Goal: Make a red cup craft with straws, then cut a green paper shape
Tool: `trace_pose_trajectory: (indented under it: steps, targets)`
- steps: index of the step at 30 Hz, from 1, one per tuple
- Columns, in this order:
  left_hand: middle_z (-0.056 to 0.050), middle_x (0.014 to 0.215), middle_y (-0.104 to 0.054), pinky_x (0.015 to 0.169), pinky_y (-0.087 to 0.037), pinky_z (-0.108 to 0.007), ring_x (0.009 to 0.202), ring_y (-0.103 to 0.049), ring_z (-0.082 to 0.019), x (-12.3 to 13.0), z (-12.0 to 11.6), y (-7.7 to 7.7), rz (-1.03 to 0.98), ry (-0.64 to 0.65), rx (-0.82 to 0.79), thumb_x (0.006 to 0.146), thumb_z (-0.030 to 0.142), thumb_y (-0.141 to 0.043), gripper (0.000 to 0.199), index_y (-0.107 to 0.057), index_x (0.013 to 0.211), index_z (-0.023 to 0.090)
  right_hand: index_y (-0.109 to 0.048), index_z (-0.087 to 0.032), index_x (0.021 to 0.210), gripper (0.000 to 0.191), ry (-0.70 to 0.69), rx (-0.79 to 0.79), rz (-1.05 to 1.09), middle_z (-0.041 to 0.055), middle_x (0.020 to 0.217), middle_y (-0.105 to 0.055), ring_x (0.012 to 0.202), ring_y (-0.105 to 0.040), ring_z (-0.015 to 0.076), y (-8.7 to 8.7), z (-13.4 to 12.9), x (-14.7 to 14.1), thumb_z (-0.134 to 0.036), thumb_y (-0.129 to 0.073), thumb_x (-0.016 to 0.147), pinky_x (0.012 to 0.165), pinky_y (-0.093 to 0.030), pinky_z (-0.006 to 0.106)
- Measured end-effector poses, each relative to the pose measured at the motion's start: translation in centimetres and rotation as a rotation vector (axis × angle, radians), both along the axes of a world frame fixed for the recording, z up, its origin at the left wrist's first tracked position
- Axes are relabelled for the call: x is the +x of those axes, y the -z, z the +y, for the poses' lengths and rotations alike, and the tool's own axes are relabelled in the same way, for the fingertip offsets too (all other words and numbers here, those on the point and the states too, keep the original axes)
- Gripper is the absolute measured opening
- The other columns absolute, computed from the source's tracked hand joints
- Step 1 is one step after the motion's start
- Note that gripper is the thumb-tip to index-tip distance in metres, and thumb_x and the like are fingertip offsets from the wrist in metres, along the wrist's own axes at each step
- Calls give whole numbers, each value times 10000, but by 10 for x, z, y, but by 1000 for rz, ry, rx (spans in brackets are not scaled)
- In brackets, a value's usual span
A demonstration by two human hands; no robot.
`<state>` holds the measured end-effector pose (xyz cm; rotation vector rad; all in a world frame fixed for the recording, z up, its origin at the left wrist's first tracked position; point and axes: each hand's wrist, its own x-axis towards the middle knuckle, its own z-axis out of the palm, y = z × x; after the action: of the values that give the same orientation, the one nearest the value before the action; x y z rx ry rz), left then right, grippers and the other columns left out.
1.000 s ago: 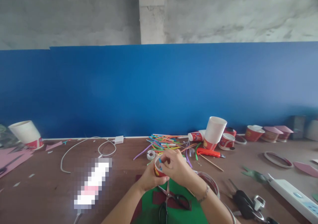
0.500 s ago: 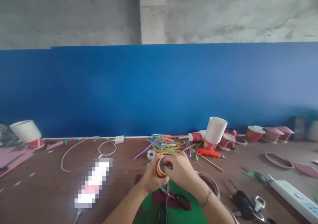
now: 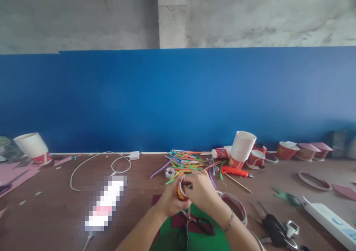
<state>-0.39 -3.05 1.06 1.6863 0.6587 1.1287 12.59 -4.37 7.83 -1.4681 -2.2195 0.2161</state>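
Observation:
A cut-down red paper cup (image 3: 181, 194) is tilted in my left hand (image 3: 168, 198), its fingers wrapped around the side. My right hand (image 3: 202, 187) is over the cup's mouth, thumb and fingers bent into the opening. Whatever those fingers pinch, if anything, is hidden inside. Below both hands, scissors (image 3: 188, 221) with black handles lie spread on dark red and green sheets (image 3: 167, 240). Just beyond my hands is a small roll of clear tape (image 3: 170, 173), next to a heap of coloured pipe cleaners (image 3: 186, 161).
A stack of white paper cups (image 3: 242, 147) and an orange utility knife (image 3: 235, 171) are at the back right. Cup rings (image 3: 314, 180), pliers (image 3: 286, 196) and a power strip (image 3: 328, 217) lie at right. A white cable (image 3: 72, 176) and pink paper (image 3: 16, 176) are at left.
The view has shifted slightly. My right fingers sit a little deeper in the cup, and the bluish bit seen there before is now hardly visible. My left hand keeps its hold.

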Motion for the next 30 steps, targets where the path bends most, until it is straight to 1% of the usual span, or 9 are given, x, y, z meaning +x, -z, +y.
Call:
trace_pose_trajectory:
  steps: [2,6,9,15,18,22,24,27,30]
  targets:
    - [6,838,-557,659,-409,-212,718,-496,-116,0,0,1,-13,-4,-10,512,-35,-580,520,-491,988,156,-631,-197,561,189,5,0,14,8,588,-638,693,-540,158,0,0,-1,-121,-506,681,737,-271,290]
    - [-13,889,-572,710,-416,-233,773,-513,-138,-1,2,3,-17,-16,24,510,-37,-570,516,-514,989,148,-652,-213,634,163,-14,-34,57,-1,631,-660,748,-548,170,-3,-1,0,-146,-515,693,757,-267,294]
    - [-36,957,-579,746,-419,-253,827,-526,-160,-1,4,5,-36,-10,33,523,-30,-566,559,-504,1049,149,-657,-219,664,160,-4,-50,67,1,661,-671,770,-550,178,-5,-2,0,-159,-515,706,763,-265,299]
    - [-34,940,-571,742,-424,-266,834,-528,-171,1,5,12,-96,3,26,496,-48,-552,602,-489,1062,149,-636,-217,602,175,-20,4,10,-9,648,-667,774,-537,176,-5,-5,-1,-158,-518,718,744,-254,301]
    - [-38,952,-572,740,-430,-271,835,-530,-173,3,4,12,-127,26,12,497,-51,-547,588,-483,1047,148,-657,-220,626,189,-43,21,5,-4,683,-678,786,-537,175,-8,-7,-1,-158,-514,735,747,-252,302]
    - [-64,1048,-562,836,-418,-326,950,-523,-219,4,3,7,-147,24,45,515,-40,-574,603,-476,1078,154,-663,-230,647,189,-74,66,37,-19,712,-683,800,-534,169,-11,-9,-3,-146,-526,746,760,-244,304]
    - [-62,1047,-559,857,-413,-341,970,-517,-227,4,3,6,-154,22,66,523,-30,-589,604,-472,1085,157,-655,-231,630,190,-81,90,56,-31,698,-681,784,-532,159,-10,-8,-4,-144,-536,750,761,-240,301]
    - [-50,999,-565,840,-424,-334,934,-526,-214,4,4,7,-129,8,82,526,-23,-604,561,-483,1045,155,-625,-207,572,199,-61,119,57,-29,645,-668,738,-523,148,-6,-6,-6,-140,-553,744,745,-240,297]
    - [-61,1036,-561,852,-418,-335,961,-521,-224,4,4,8,-88,-21,101,520,-27,-610,560,-489,1036,153,-606,-195,551,207,-43,149,58,-28,628,-664,717,-515,142,-1,-3,-7,-142,-559,745,737,-240,297]
